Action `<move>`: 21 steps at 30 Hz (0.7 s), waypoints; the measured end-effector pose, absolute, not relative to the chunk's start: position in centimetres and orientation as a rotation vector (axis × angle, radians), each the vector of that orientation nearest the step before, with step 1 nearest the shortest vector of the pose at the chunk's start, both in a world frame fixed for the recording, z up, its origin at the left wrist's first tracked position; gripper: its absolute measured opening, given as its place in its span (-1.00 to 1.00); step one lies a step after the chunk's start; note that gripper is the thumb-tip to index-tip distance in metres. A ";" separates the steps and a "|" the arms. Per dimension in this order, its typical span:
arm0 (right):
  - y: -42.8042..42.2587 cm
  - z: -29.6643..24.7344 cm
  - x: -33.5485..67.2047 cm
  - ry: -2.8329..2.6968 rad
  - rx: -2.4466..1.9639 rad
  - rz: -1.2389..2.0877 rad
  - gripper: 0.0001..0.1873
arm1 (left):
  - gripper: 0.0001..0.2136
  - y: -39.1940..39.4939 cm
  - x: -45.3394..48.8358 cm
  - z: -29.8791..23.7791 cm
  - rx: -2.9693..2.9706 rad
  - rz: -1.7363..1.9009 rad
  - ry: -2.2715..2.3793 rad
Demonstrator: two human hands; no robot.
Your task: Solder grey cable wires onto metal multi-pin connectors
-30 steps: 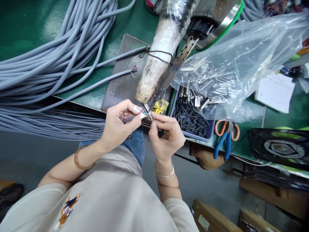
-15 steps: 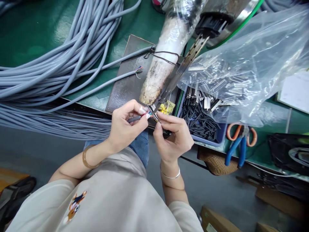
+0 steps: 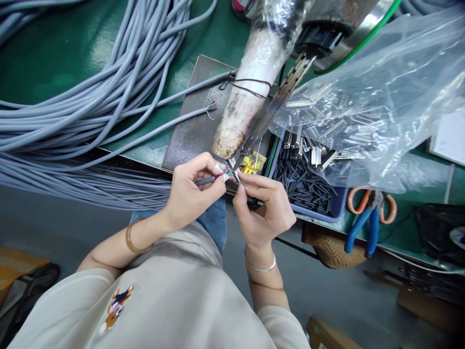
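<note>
Between thumb and fingers my left hand (image 3: 194, 186) pinches the stripped end of a grey cable (image 3: 205, 181), whose thin coloured wires reach the pins of a metal connector (image 3: 233, 169). My right hand (image 3: 267, 206) is closed on the connector's near right end. Just above it, the narrow tip of a soldering iron (image 3: 276, 109) comes down close to the connector; whether it touches the pins I cannot tell. Left of the iron slants a white, dirt-tipped tube (image 3: 240, 106) wrapped in plastic film. A dark plate (image 3: 181, 145) lies behind my hands.
Bundled grey cables (image 3: 109, 92) fill the left, one with a stripped end (image 3: 212, 105) on the plate. At right stand a blue tray (image 3: 341, 206) of black sleeves (image 3: 305, 189), a clear bag (image 3: 381, 97) of connectors, and cutters (image 3: 368, 218) at the edge.
The whole view has shifted slightly. Both hands still hold the cable and the connector at the iron's tip, with little visible movement between them.
</note>
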State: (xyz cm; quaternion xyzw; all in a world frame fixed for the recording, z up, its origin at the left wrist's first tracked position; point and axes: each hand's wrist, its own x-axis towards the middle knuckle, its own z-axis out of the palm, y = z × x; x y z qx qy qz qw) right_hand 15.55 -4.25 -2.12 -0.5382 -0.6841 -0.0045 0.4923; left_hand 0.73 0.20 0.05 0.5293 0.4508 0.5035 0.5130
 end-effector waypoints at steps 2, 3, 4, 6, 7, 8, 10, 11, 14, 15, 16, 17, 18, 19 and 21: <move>-4.1 -2.0 15.5 -1.654 -1.303 0.002 -0.78 | -0.86 0.2 0.8 0.1 1.290 1.235 1.076; -4.0 -1.9 15.5 -1.654 -1.304 0.008 -0.78 | -0.86 0.2 0.8 0.1 1.301 1.247 1.071; -3.9 -1.9 15.4 -1.652 -1.307 0.010 -0.78 | -0.86 0.2 0.8 0.0 1.310 1.259 1.067; -3.8 -1.9 15.3 -1.647 -1.310 0.001 -0.78 | -0.86 0.2 0.8 0.0 1.330 1.275 1.060; -3.7 -1.8 15.3 -1.646 -1.311 -0.007 -0.79 | -0.86 0.2 0.8 0.0 1.339 1.285 1.056; -3.7 -1.7 15.3 -1.646 -1.311 -0.020 -0.79 | -0.86 0.2 0.8 -0.1 1.348 1.296 1.051; -3.6 -1.5 15.2 -1.650 -1.311 -0.044 -0.79 | -0.86 0.2 0.8 -0.1 1.359 1.313 1.033; -3.6 -1.4 15.2 -1.654 -1.313 -0.055 -0.78 | -0.86 0.3 0.8 -0.1 1.359 1.316 1.023; -3.6 -1.1 15.1 -1.661 -1.326 -0.079 -0.77 | -0.85 0.3 0.8 0.0 1.330 1.307 1.008; -3.7 -1.1 15.1 -1.663 -1.327 -0.088 -0.77 | -0.84 0.4 0.8 0.1 1.315 1.300 1.012; -3.8 -1.2 15.1 -1.669 -1.325 -0.101 -0.77 | -0.84 0.4 0.8 0.1 1.298 1.288 1.019; -3.9 -1.2 15.1 -1.677 -1.318 -0.113 -0.78 | -0.84 0.4 0.7 0.2 1.280 1.269 1.028; -4.0 -1.3 15.1 -1.690 -1.309 -0.125 -0.78 | -0.84 0.5 0.7 0.2 1.261 1.243 1.037; -4.1 -1.5 15.1 -1.705 -1.298 -0.136 -0.78 | -0.84 0.5 0.6 0.2 1.238 1.207 1.045; -4.5 -1.8 15.3 -1.737 -1.278 -0.139 -0.77 | -0.83 0.6 0.5 0.1 1.185 1.134 1.055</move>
